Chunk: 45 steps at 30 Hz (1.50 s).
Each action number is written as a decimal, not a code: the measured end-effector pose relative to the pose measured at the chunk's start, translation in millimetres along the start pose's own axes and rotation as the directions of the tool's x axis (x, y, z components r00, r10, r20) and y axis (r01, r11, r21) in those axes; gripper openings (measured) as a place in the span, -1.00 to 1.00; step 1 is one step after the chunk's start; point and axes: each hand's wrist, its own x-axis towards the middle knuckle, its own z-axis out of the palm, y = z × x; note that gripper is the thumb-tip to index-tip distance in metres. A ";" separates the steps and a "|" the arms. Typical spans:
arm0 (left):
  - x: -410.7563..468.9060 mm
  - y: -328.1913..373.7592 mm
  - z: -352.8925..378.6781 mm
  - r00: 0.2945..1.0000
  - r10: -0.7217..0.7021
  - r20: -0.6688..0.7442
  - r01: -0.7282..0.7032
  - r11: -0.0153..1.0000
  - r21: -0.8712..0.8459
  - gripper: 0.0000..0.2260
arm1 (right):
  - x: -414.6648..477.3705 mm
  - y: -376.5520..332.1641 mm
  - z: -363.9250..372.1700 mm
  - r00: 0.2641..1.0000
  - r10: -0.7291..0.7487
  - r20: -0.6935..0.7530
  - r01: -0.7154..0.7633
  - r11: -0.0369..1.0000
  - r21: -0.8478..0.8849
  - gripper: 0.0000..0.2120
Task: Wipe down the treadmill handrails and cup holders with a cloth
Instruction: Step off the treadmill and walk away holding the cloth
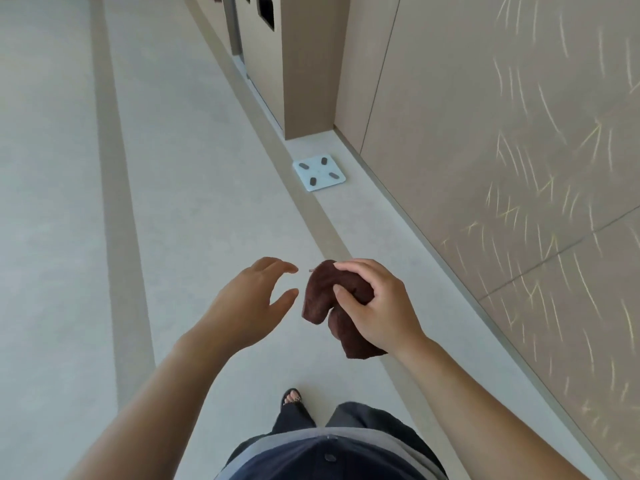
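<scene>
A dark brown cloth [320, 294] hangs bunched in my right hand [377, 306], which is closed around its upper part at waist height. My left hand [252, 299] hovers just to the left of the cloth with fingers curled and apart, a small gap from the fabric and holding nothing. No treadmill, handrail or cup holder is in view.
I stand on a pale floor with tan stripes [114, 168] running away from me. A white square scale [318, 173] lies on the floor ahead by the beige wall [485, 133]. A tall beige cabinet [298, 64] stands farther back. My sandalled foot [292, 398] shows below.
</scene>
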 end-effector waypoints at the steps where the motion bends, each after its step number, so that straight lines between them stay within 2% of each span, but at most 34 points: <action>1: 23.8 -5.3 -9.6 1.000 -0.001 -0.005 0.001 1.000 -0.003 -0.69 | 27.5 0.8 1.9 1.000 -0.006 -0.003 0.006 1.000 -0.002 -0.75; 8: 187.0 -51.6 -46.9 0.999 0.032 0.035 -0.032 0.999 -0.002 -0.70 | 194.0 33.5 19.2 0.999 0.009 -0.030 -0.009 1.000 0.002 -0.74; 15: 404.9 -105.6 -93.0 0.997 0.005 0.076 -0.006 1.000 0.010 -0.68 | 422.2 79.8 35.7 1.000 -0.026 0.008 0.026 0.999 -0.028 -0.72; 26: 643.8 -219.1 -204.9 0.984 -0.163 -0.071 0.164 0.986 0.010 -0.69 | 741.9 82.2 104.5 0.990 -0.105 0.098 0.105 0.994 0.007 -0.71; 38: 936.7 -379.7 -360.5 0.988 -0.118 -0.101 0.126 0.990 0.070 -0.68 | 1071.5 64.2 209.6 0.995 -0.102 -0.012 0.102 0.994 0.036 -0.71; 45: 1080.2 -449.8 -429.0 0.994 -0.086 -0.072 0.091 0.993 0.080 -0.69 | 1230.7 71.5 248.7 0.995 -0.014 -0.101 0.021 0.997 0.069 -0.77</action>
